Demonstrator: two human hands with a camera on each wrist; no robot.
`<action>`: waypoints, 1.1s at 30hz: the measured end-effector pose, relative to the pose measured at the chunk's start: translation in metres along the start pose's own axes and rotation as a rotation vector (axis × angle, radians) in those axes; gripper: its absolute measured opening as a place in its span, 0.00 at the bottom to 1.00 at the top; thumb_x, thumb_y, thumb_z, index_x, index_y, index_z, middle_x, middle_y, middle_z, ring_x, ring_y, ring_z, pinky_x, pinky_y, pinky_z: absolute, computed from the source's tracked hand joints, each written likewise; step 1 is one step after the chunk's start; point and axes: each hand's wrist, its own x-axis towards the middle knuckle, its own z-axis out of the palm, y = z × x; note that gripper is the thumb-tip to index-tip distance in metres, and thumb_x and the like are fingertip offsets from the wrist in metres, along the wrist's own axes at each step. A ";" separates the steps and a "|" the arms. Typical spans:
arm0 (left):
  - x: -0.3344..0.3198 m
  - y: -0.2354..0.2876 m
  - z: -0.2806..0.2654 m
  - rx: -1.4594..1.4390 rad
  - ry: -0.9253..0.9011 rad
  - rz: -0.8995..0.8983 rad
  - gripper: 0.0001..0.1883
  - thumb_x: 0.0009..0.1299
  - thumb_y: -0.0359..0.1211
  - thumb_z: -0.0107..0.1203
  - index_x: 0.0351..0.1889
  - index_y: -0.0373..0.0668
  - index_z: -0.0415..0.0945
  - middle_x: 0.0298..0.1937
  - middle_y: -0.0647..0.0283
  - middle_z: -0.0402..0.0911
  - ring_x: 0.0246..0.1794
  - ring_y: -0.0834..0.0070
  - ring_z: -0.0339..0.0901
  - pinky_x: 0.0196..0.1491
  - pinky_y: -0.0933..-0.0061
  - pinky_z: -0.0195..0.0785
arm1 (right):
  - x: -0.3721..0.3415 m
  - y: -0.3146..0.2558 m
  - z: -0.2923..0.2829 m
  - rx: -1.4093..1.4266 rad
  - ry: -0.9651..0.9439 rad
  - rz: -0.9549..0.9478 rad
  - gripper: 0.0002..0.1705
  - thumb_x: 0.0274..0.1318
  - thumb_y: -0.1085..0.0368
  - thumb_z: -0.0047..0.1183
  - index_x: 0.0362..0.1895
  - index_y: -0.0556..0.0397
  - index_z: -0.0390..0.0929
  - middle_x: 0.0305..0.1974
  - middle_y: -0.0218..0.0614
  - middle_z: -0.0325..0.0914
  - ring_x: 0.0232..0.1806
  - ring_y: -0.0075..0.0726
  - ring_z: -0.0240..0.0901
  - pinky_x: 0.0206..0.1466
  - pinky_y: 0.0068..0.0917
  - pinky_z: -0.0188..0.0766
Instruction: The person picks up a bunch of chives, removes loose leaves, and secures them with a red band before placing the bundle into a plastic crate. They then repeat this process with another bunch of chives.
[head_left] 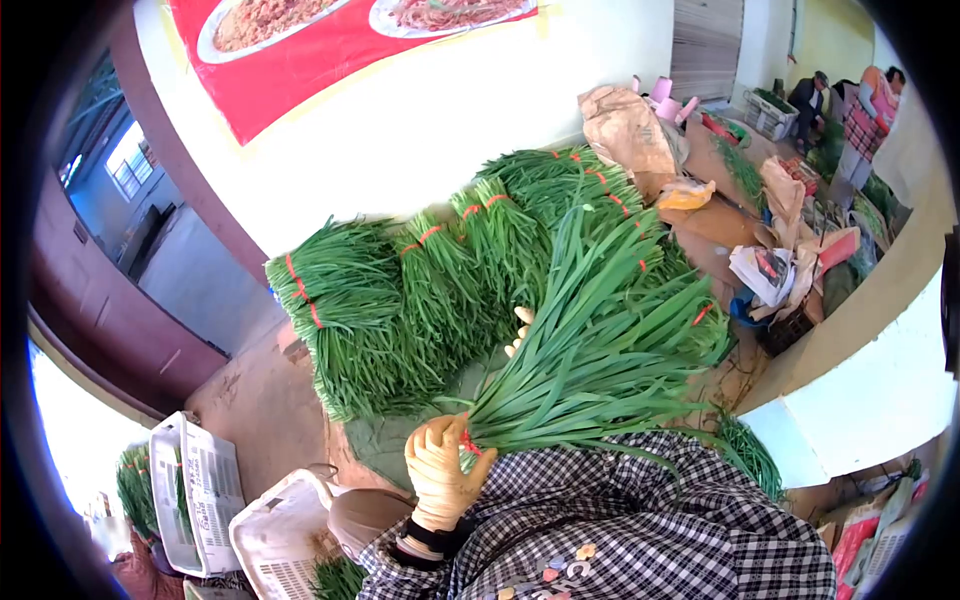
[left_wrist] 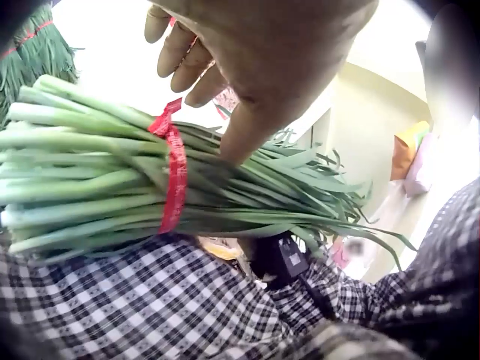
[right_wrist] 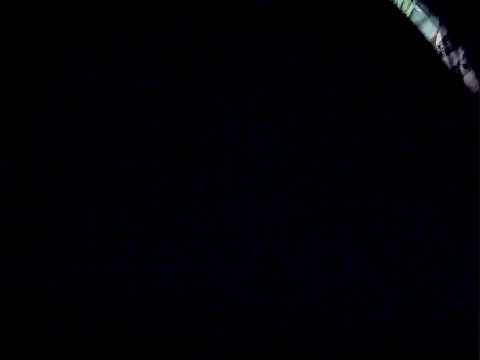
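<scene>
A bunch of garlic chives, long flat green leaves with pale stalks, lies across the person's front. Red tape circles its stalks. My gloved left hand is beside this tape, fingers fairly straight. In the left wrist view its thumb overlaps the leaves just past the tape, while the fingers show above the bunch. Of my right hand, only gloved fingertips show, at the bunch's far edge; leaves cover the rest, and I cannot tell how it holds the bunch. The right wrist view is almost wholly dark.
Several taped bunches stand piled against the white wall. White plastic crates are at the lower left, beside a doorway. Paper sacks and cardboard litter the right side. Two people are far back right.
</scene>
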 end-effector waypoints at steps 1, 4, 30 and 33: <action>-0.008 -0.005 0.002 0.046 -0.011 -0.064 0.42 0.57 0.45 0.76 0.69 0.44 0.71 0.64 0.57 0.75 0.64 0.54 0.72 0.68 0.49 0.60 | -0.002 0.001 -0.001 -0.006 -0.030 -0.017 0.42 0.81 0.46 0.36 0.84 0.55 0.40 0.71 0.56 0.70 0.75 0.58 0.64 0.83 0.54 0.43; -0.025 -0.027 0.010 0.018 0.027 -0.154 0.46 0.59 0.51 0.76 0.71 0.39 0.68 0.66 0.53 0.75 0.65 0.50 0.71 0.67 0.48 0.62 | 0.006 0.009 -0.009 0.027 -0.239 -0.055 0.46 0.80 0.42 0.35 0.86 0.55 0.34 0.74 0.60 0.66 0.78 0.61 0.61 0.88 0.55 0.34; -0.062 -0.094 -0.020 -2.392 0.265 -0.524 0.31 0.78 0.50 0.60 0.70 0.39 0.72 0.65 0.56 0.81 0.62 0.66 0.78 0.71 0.60 0.68 | 0.161 0.119 0.126 -1.776 0.101 0.264 0.42 0.72 0.62 0.57 0.83 0.56 0.53 0.80 0.47 0.58 0.82 0.46 0.56 0.82 0.43 0.53; -0.080 -0.098 -0.042 -2.623 0.373 -0.509 0.30 0.76 0.59 0.59 0.58 0.42 0.82 0.58 0.56 0.87 0.55 0.61 0.84 0.65 0.52 0.75 | 0.129 0.156 0.157 -2.133 -0.321 0.238 0.60 0.50 0.75 0.70 0.84 0.56 0.47 0.83 0.52 0.51 0.85 0.48 0.49 0.84 0.44 0.49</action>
